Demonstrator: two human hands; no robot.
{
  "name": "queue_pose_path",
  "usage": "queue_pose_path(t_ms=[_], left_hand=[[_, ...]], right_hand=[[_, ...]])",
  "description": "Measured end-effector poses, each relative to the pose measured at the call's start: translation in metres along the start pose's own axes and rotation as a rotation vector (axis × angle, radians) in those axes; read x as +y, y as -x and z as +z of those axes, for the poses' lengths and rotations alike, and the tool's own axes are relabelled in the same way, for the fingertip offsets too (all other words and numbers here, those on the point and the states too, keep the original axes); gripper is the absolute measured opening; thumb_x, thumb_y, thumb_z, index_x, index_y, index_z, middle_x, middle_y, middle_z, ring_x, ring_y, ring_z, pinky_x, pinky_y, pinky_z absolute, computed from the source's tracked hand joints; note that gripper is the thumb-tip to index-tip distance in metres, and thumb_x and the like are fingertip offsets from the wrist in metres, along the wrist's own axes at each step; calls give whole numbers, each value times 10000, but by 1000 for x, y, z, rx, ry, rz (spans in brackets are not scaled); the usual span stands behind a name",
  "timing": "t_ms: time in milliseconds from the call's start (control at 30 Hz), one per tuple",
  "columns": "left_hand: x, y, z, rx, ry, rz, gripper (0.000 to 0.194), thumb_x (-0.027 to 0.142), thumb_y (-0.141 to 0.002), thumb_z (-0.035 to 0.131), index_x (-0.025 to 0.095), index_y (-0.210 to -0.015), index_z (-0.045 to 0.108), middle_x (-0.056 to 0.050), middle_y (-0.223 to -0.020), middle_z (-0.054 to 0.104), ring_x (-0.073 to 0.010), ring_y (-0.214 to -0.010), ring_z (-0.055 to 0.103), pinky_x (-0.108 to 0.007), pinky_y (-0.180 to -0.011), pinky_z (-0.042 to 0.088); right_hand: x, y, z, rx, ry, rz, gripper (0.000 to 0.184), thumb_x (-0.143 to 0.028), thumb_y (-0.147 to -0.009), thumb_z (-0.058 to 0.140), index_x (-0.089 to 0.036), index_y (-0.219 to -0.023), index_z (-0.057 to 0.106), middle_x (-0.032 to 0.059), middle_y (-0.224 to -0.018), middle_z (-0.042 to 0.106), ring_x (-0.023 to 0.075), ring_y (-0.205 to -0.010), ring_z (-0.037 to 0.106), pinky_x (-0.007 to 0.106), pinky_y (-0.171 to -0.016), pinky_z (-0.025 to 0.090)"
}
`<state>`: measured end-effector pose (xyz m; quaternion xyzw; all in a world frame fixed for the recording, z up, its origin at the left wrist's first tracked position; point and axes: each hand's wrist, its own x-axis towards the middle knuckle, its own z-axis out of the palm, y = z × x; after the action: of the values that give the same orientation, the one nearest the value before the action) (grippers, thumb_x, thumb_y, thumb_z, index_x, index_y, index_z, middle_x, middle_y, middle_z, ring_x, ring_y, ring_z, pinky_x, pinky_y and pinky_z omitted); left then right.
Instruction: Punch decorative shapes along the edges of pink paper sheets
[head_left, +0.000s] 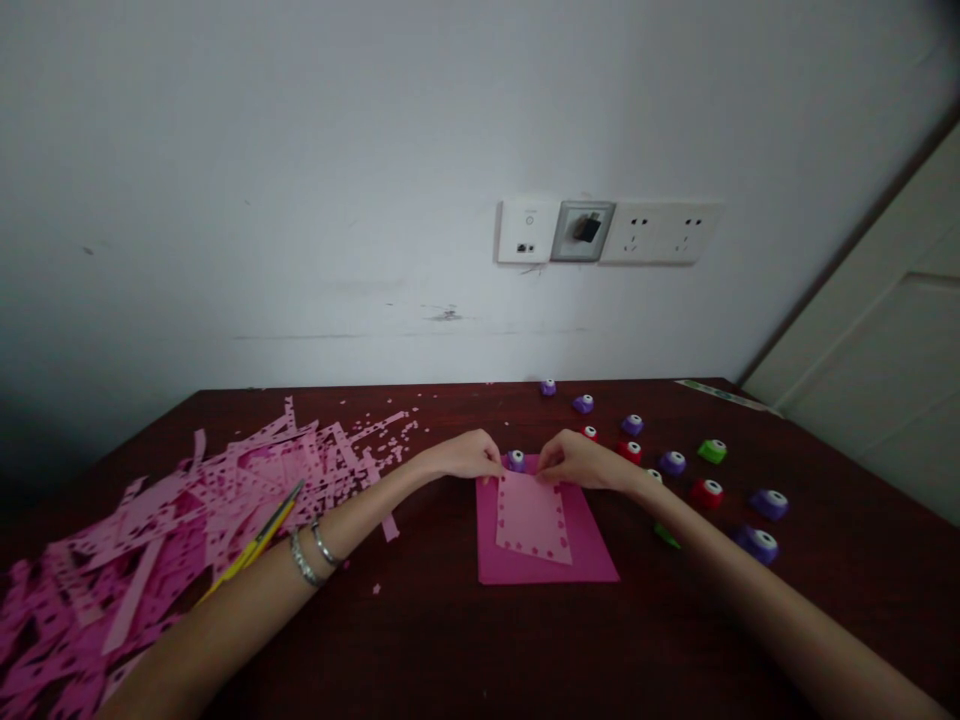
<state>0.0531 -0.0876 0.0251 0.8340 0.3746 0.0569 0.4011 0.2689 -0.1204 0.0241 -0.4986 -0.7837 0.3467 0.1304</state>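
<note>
A light pink sheet of paper (pixel 532 515), with small shapes punched along its edges, lies slightly askew over a darker pink sheet (pixel 495 572). Its upper left corner is pinched between the fingertips of my left hand (pixel 472 455). My right hand (pixel 579 460) is closed on the upper right corner of the same sheet. Between the two hands, at the far edge of the darker sheet, sits a purple craft punch (pixel 516 460). My right forearm passes in front of a green punch and partly hides it.
Pink paper scraps (pixel 225 500) heap up on the left, with a yellow craft knife (pixel 259 535) on them. Several purple, red and green punches (pixel 706 492) stand on the right. A ruler-like strip (pixel 727 396) lies at the table's back edge, near the wall sockets (pixel 660 233).
</note>
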Motion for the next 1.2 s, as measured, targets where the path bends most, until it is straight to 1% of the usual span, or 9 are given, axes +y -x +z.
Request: queue_pose_path(t_ms=[133,333,467,600,733,1033,1133,1200], left_hand=[[1,0,2,22,-56,-2,204,315,-685,545,144,-627,639,14,-556,547,-73,-514,448,-208,-495,322],[1,-1,3,24,-107,-12,219,330,-684,535,143,-626,634,12,-560,542,-79,-524,450,-210,-491,315],[1,-1,2,27,-98,-24,219,330,-685,538,142,-628,637,12,-552,540,-77,-517,446,-208,-490,318],[2,-1,2,44,-86,-13,206,310,-688,543,137,-648,647,15,-555,540,-75,-521,444,-203,-498,326],[2,-2,2,49,-85,-23,195,299,-685,546,138,-664,655,13,-566,551,-77,-531,455,-202,-509,334],[4,-2,3,64,-100,-41,208,301,-680,542,130,-676,662,2,-565,566,-79,-517,461,-209,-502,333],[3,-2,2,114,-92,-38,212,292,-662,555,117,-716,662,-19,-615,599,-96,-562,499,-213,-517,352],[3,-3,1,174,-72,-21,243,279,-658,554,110,-799,658,-33,-672,623,-106,-593,522,-216,-532,370]], right_hand=[[3,-2,1,0,10,10,178,-214,-646,547,-106,-651,689,25,-567,624,99,-492,488,201,-447,342],[5,-3,1,-8,-1,10,202,-251,-658,549,-105,-664,689,28,-570,623,97,-487,484,204,-438,331],[3,-2,-1,3,0,22,197,-240,-647,541,-109,-649,689,21,-549,611,92,-466,457,207,-424,310],[2,-2,-3,20,-12,20,213,-240,-644,539,-97,-664,697,35,-563,620,99,-477,464,210,-432,319],[3,-2,-4,10,-36,26,230,-246,-649,535,-90,-685,700,43,-560,621,92,-452,444,206,-413,299],[6,-4,-2,68,-22,16,217,-256,-662,547,-108,-680,705,57,-604,654,128,-521,531,216,-464,368],[6,-5,-2,81,-10,12,207,-248,-665,546,-112,-676,703,55,-602,654,127,-525,536,213,-469,371],[6,-5,-2,76,-10,6,205,-249,-668,547,-116,-676,702,52,-599,654,125,-525,537,212,-469,371]])
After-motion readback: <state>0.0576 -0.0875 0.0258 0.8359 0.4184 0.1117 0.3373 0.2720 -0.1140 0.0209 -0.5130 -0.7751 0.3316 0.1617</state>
